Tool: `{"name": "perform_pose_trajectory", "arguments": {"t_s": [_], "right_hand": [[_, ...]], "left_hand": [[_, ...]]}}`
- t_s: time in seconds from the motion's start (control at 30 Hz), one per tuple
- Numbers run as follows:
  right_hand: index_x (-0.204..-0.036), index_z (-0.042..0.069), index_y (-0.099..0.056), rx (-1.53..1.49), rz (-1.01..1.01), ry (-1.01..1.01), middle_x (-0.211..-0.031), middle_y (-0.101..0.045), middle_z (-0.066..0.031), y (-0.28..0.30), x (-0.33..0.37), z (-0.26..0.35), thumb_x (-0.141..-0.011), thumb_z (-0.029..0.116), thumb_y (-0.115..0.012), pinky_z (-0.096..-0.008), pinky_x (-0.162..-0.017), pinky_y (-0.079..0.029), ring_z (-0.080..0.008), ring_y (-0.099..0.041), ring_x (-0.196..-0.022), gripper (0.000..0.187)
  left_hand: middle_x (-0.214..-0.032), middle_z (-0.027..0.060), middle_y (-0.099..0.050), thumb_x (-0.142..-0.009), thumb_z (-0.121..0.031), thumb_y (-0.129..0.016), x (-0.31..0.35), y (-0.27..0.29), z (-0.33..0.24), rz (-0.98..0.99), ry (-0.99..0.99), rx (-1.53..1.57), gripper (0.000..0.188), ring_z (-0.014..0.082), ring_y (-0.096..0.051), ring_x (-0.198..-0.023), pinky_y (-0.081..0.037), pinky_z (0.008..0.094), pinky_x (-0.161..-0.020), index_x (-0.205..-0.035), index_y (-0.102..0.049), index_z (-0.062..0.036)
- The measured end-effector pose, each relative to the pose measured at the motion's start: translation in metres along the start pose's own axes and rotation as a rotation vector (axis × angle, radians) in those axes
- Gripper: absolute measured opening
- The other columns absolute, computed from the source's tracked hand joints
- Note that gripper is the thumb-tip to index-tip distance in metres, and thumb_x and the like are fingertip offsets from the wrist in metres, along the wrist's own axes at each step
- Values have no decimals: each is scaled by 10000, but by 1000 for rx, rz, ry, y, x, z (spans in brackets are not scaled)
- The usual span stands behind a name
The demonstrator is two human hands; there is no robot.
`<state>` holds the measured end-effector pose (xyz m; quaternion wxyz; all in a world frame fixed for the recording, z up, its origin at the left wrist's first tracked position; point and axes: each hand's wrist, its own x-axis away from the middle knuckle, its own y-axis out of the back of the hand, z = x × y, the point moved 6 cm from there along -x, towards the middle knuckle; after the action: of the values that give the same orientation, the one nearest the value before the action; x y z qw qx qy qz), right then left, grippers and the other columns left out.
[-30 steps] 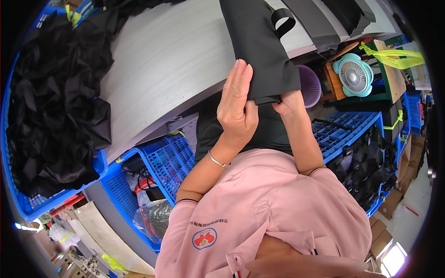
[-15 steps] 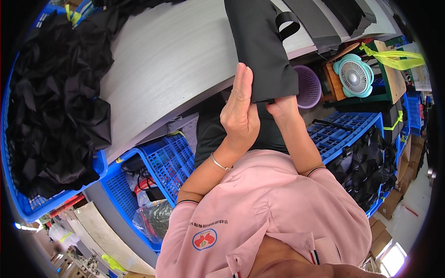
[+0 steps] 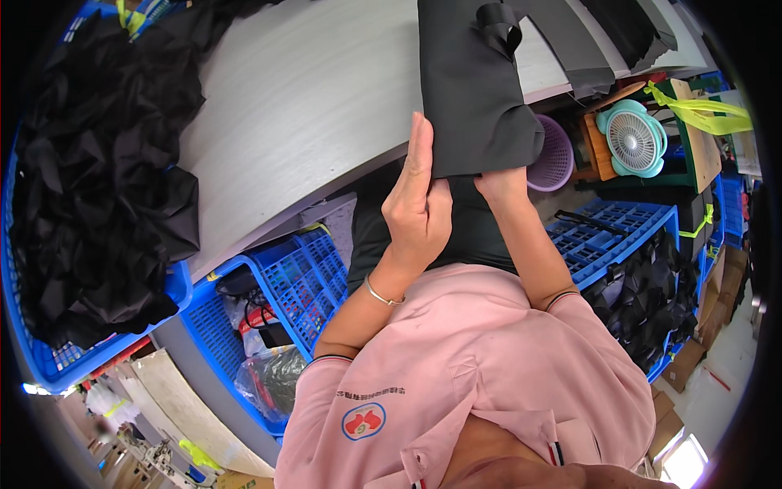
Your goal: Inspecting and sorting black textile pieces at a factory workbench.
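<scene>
A black fabric piece (image 3: 476,98), folded or tube-like, extends over the near edge of the table, with a black strap loop (image 3: 499,28) standing on it. Against the fabric's lower left edge, my left hand (image 3: 417,208) is held upright and open, its fingers stretched out straight and close together. My right hand (image 3: 503,186) reaches in at the fabric's near end. The cloth covers its fingers, so whether they grip is hidden.
A pale grey table (image 3: 301,98) spreads to the left. Black cloth fills a blue crate (image 3: 49,371) at far left. Below are another blue basket (image 3: 212,342) and, right, a blue crate (image 3: 611,232). A purple bin (image 3: 554,155) and a turquoise fan (image 3: 634,140) stand at right.
The fabric's near end has shifted slightly right and lies flatter, its lower right corner bulging outward. The strap loop has tipped over. My left hand has turned more edge-on.
</scene>
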<state>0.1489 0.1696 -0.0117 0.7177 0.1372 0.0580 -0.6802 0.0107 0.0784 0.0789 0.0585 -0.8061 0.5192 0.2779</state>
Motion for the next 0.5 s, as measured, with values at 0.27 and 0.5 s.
{"name": "perform_pose_trajectory", "arguments": {"t_s": [0.27,0.5], "right_hand": [[-1270,-62,-521,581,276,438,-1273,-568,-212,-30,-15,49,-880,13,-631,-422,-1030,-420,-362,-537,-1209,412],[-1002,-37,-617,360,303,297,-1022,-659,-186,-39,-21,69,-806,38,-652,-404,-865,-491,-378,-619,-957,213]], "left_hand": [[-1282,144,-659,-887,80,-477,27,14,45,-111,276,-6,567,107,-655,-897,-501,225,-773,-1447,-469,-1],[-1115,-20,-642,-935,34,-472,41,17,62,-166,552,272,524,22,-468,-772,-422,166,-712,-1456,-456,-22]]}}
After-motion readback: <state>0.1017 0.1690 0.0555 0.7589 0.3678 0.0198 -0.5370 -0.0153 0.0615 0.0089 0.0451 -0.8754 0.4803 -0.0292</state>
